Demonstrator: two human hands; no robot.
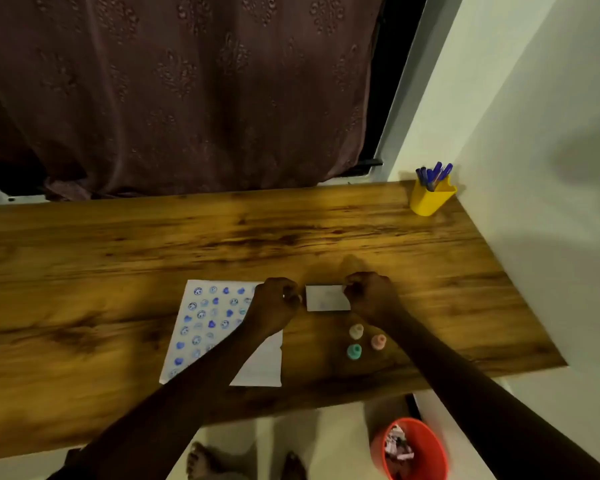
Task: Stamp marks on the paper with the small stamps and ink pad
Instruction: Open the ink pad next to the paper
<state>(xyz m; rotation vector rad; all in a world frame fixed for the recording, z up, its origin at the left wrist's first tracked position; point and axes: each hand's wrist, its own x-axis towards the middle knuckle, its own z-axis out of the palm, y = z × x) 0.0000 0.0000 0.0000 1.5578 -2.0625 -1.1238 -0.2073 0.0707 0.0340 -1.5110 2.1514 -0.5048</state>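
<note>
A person stands at a wooden counter [118,258] with the left hand [278,303] curled shut at the near-left edge of a small white ink pad [328,298], pinching something pale that may be a stamp, too blurred to confirm, while the right hand [369,294] is closed at the pad's right edge, seemingly steadying it. One sheet of paper [201,327], already covered in rows of blue marks, lies just left of the pad under the left forearm. Three small stamps stand upright near the pad: a cream stamp [356,331], a pink stamp [378,341] and a green stamp [354,351]. The step in hand looks like inking; done well, the pad should be held flat, the stamp pressed down squarely and lifted straight off, then carried to a bare patch of paper. One yellow pen cup [430,199] sits at the far right corner, and one red bin [413,448] on the floor.
</note>
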